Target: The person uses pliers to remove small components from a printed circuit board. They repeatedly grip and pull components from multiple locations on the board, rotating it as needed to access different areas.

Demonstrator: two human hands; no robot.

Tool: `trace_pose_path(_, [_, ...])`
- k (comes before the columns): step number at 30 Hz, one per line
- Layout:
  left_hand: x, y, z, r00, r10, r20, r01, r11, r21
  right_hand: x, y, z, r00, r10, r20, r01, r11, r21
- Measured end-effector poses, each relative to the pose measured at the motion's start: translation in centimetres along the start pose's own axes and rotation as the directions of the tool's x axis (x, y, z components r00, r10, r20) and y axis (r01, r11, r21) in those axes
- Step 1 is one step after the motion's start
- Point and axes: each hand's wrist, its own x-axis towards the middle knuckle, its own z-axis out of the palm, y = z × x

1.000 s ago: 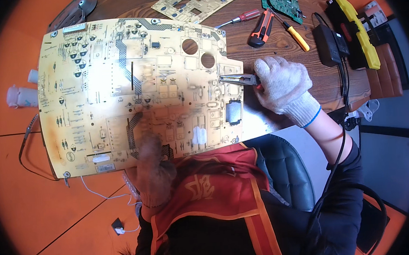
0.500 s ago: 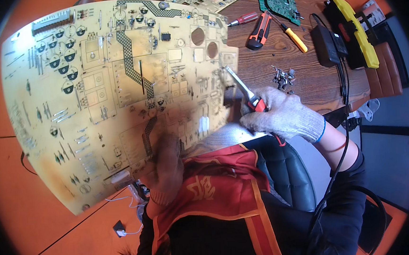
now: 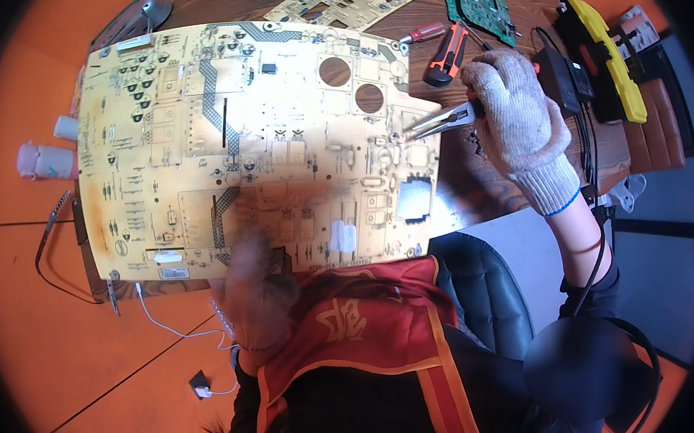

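A large yellowish circuit board [image 3: 147, 230], printed with dark component marks and pierced by two round holes, lies before me. My left hand [image 3: 256, 303], gloved and blurred, grips its near edge with the thumb side over the top face; the other fingers are hidden. In a knitted glove, my right hand [image 3: 521, 116] is closed around long-nose pliers [image 3: 457, 116]. Their jaws are slightly parted, and the tips reach over the board's right edge. Whether the tips touch the board cannot be made out.
Beyond the board are another cut-out yellowish board [image 3: 333, 12], a green circuit board [image 3: 477, 6], a red-handled screwdriver [image 3: 427, 32] and an orange-black utility knife [image 3: 448, 55]. A black power adapter [image 3: 559, 81] and yellow-black toolbox [image 3: 605, 54] stand right. A white bottle [image 3: 45, 161] is left.
The board has come down from a tilted position to lie flatter, shifting right. My right hand has moved up and away with the pliers, whose jaws now point left.
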Motion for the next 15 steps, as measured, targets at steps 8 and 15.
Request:
trace_pose_path(8, [0.4,0.6,-0.3,0.967,0.201,0.153,-0.239,0.927,0.29,0.8,0.3,-0.1,0.992,-0.13,-0.006,0.13,0.992,-0.008])
trace_pose_path(15, [1.2,1.3,0.5,0.974,-0.092,0.209,0.158,0.933,-0.324,2.3,0.5,-0.7,0.911,-0.406,-0.076,0.406,0.914,-0.015])
